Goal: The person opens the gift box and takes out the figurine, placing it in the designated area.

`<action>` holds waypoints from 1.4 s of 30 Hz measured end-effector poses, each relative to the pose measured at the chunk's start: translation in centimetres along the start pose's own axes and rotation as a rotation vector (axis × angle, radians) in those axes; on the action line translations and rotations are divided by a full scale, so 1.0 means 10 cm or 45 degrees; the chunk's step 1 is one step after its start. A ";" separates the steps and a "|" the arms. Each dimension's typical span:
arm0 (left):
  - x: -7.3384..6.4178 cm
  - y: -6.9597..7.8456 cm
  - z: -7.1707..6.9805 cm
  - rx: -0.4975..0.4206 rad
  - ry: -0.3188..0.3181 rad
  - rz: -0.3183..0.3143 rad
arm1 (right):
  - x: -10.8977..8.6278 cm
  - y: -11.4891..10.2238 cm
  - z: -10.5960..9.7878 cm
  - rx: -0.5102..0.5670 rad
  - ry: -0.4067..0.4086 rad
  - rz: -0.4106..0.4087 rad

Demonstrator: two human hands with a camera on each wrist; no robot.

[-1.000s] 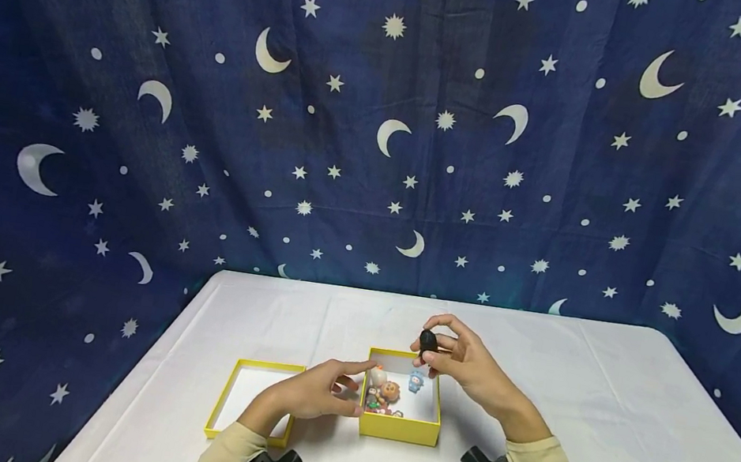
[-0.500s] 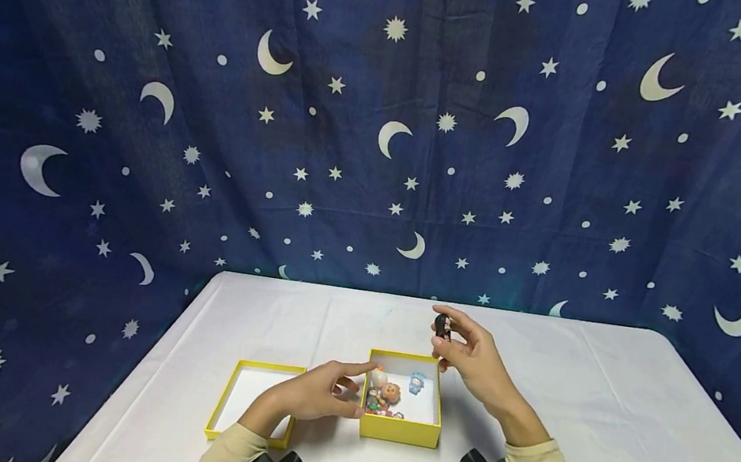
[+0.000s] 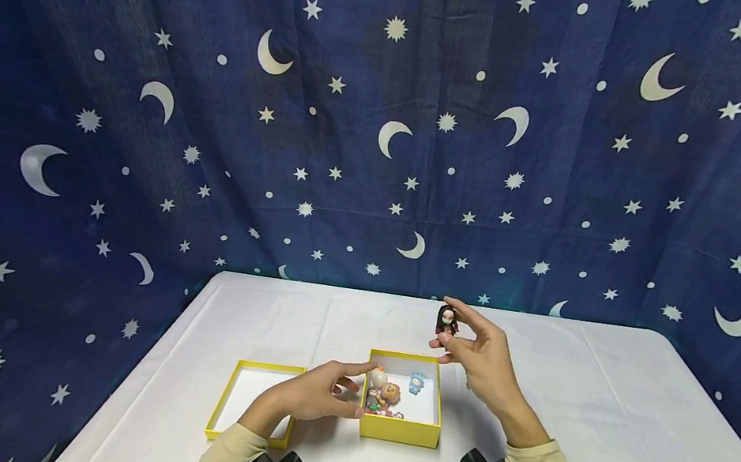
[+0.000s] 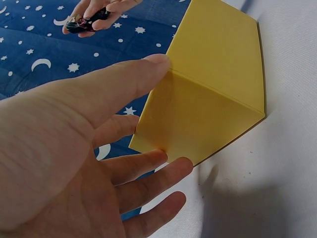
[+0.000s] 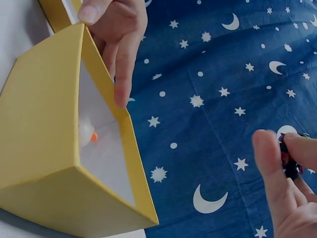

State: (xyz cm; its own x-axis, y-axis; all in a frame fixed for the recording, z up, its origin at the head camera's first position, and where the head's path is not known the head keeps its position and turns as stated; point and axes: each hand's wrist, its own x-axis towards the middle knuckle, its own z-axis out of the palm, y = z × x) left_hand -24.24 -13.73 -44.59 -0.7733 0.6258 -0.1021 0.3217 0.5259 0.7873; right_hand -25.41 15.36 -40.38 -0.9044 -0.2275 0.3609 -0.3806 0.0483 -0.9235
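In the head view my right hand (image 3: 484,360) pinches a small doll figurine (image 3: 447,320) with long black hair, held upright above the table behind the yellow box. My left hand (image 3: 317,392) touches the left side of the yellow open box (image 3: 398,431), thumb at the near corner and index finger on the rim. The left wrist view has the thumb on the box's edge and the other fingers loosely extended. Inside the box lie a blue figurine (image 3: 415,383), an orange-brown figurine (image 3: 390,393), a white one (image 3: 379,378), and smaller colourful ones against the left wall.
A yellow-rimmed box lid (image 3: 236,395) with a white inside lies left of the box, partly behind my left forearm. Both stand on a table with a white cloth (image 3: 586,423). A dark blue curtain (image 3: 389,106) with moons and stars hangs behind.
My right hand has lifted the doll figurine up and away from over the box, rightward. The doll has turned, so its face now shows. The left hand has stayed at the box.
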 end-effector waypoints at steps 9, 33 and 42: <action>-0.01 0.02 -0.01 0.006 -0.006 0.000 | 0.02 0.00 -0.05 0.089 -0.008 0.024; -0.01 0.02 -0.01 0.021 -0.027 0.008 | -0.01 0.02 -0.05 -0.195 0.186 -0.130; -0.01 0.01 -0.02 0.024 -0.029 0.002 | -0.01 -0.03 -0.16 -0.188 0.176 -0.152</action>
State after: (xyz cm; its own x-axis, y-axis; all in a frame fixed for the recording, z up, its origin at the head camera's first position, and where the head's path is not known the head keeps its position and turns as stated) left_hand -24.27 -13.84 -44.37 -0.7603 0.6393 -0.1151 0.3328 0.5356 0.7761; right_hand -25.52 16.98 -39.95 -0.8651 -0.1054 0.4905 -0.5016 0.1732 -0.8476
